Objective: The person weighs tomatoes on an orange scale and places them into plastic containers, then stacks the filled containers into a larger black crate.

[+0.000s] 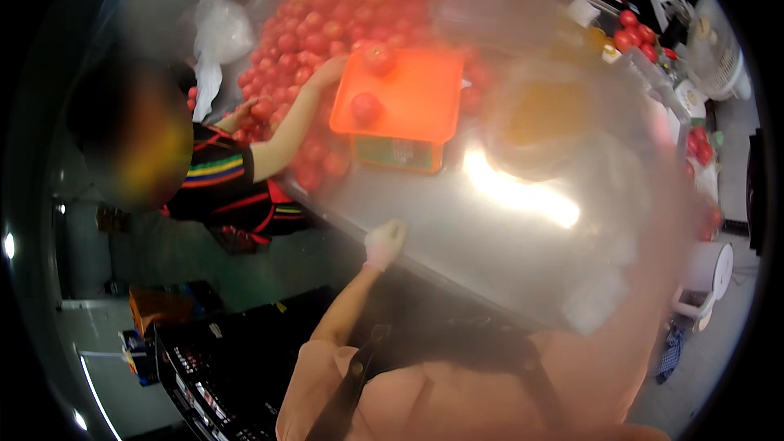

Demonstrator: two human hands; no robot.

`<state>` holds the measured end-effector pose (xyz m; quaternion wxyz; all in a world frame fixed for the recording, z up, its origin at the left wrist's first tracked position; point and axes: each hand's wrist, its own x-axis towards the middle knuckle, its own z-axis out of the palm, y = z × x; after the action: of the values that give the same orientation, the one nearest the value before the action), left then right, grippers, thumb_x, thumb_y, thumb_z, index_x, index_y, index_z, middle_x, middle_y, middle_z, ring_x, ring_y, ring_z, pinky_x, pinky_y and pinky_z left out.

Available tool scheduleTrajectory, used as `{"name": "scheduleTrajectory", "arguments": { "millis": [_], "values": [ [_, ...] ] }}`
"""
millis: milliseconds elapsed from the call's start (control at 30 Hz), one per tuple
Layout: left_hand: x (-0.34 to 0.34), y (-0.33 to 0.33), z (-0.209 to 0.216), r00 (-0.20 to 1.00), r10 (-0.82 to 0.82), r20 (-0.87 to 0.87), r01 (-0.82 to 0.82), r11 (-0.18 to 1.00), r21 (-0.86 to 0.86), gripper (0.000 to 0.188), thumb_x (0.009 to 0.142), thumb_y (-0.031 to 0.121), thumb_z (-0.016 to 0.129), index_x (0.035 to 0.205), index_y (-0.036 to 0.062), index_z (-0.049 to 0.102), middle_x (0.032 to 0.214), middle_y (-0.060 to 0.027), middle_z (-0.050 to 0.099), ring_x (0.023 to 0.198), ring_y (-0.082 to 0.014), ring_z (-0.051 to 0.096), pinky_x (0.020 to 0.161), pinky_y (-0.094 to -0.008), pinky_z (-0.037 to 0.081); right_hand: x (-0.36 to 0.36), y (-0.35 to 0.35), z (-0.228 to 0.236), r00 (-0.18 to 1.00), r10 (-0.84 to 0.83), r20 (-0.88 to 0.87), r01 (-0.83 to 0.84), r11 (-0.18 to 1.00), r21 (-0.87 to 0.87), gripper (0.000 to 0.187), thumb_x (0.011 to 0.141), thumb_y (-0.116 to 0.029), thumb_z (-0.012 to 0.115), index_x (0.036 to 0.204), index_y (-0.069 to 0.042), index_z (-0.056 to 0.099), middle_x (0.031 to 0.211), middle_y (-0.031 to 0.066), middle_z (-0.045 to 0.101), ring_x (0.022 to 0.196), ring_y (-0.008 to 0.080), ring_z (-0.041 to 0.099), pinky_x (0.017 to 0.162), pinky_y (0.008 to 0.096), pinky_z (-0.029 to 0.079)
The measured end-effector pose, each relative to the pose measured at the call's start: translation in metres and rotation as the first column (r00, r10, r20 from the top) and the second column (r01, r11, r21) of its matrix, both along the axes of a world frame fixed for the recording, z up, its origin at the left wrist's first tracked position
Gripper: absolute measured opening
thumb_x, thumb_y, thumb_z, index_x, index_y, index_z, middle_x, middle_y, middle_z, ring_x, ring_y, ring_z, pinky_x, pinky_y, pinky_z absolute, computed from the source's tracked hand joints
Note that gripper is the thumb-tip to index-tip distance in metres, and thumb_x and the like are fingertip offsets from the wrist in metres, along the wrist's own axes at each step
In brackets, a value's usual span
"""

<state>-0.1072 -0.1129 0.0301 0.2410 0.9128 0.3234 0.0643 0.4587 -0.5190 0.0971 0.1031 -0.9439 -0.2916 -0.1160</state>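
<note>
My left hand [385, 245], in a white glove, is closed and rests at the near edge of the metal table [457, 233]; nothing shows in its fingers. My right hand cannot be made out; a blurred, pale pink shape fills the right side, perhaps my sleeve. Beyond my left hand stands an orange scale [398, 154] with a wide orange tray [420, 98] on top. One tomato [366, 107] lies in the tray, and another tomato [378, 59] is at its far edge. A large heap of tomatoes [314, 28] spreads behind and left of the scale.
At the left a co-worker [224, 167] reaches both hands into the tomatoes. A plastic bag [220, 28] lies beyond. Clear plastic containers [490, 12] stand at the back. Black crates [237, 367] are at lower left, a white fan [714, 49] at far right. Haze blurs much of the view.
</note>
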Motion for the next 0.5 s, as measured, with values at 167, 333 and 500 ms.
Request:
{"name": "scheduleTrajectory", "arguments": {
  "millis": [167,333,500],
  "values": [
    [-0.011,-0.009,-0.009,0.999,0.025,0.032,-0.028,0.996,0.088,0.018,0.082,0.030,0.063,0.077,0.0128,0.063,0.065,-0.0133,0.061,0.062,-0.0354,0.060,0.055,-0.0448,0.047,-0.039,0.017,0.009,0.976,0.154,-0.154,-0.107,0.955,0.278,0.028,0.089,-0.020,0.058,0.108,0.000,0.061,0.101,0.0183,0.065,0.093,0.0276,0.063,0.083,0.0326,0.046],
    [0.000,0.018,-0.038,1.000,-0.026,0.012,0.024,0.984,0.175,0.012,0.083,0.025,0.062,0.085,0.0125,0.063,0.061,-0.0100,0.061,0.056,-0.0299,0.061,0.053,-0.0402,0.048,-0.017,-0.004,0.000,0.987,0.141,-0.077,-0.122,0.968,0.217,0.021,0.088,-0.016,0.056,0.098,0.001,0.062,0.089,0.0199,0.065,0.082,0.0331,0.063,0.075,0.0373,0.048],
    [0.053,0.085,0.059,0.487,0.675,0.554,-0.214,0.708,-0.673,0.027,0.088,0.009,0.054,0.115,0.0049,0.054,0.066,0.0039,0.047,0.056,-0.0047,0.042,0.049,-0.0191,0.035,-0.011,0.013,-0.005,0.979,0.139,0.151,-0.146,0.988,0.043,0.014,0.088,-0.009,0.052,0.096,0.001,0.059,0.087,0.0221,0.061,0.083,0.0397,0.058,0.073,0.0439,0.046]
  ]
}}
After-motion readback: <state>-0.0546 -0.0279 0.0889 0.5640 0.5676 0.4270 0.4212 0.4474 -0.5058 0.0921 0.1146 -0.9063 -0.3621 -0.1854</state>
